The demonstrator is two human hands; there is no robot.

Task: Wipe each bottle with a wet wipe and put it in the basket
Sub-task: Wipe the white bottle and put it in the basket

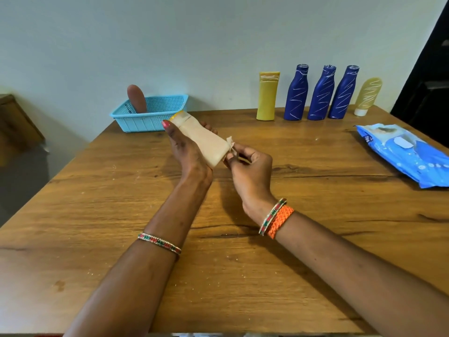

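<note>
My left hand [188, 152] grips a cream-coloured bottle [204, 139] above the middle of the table, its cap end pointing toward the basket. My right hand [250, 166] pinches a bunched wet wipe [231, 145] against the bottle's base. A blue basket [150, 113] stands at the back left with a brown bottle [137, 98] upright inside it. Along the back right stand a yellow bottle [267, 96], three dark blue bottles [319, 93] and a pale yellow tube [366, 96] on its white cap.
A blue pack of wet wipes [403, 152] lies at the right edge of the wooden table [218, 263]. A wall runs behind the bottles. A brown piece of furniture [17, 125] sits off the table's left side.
</note>
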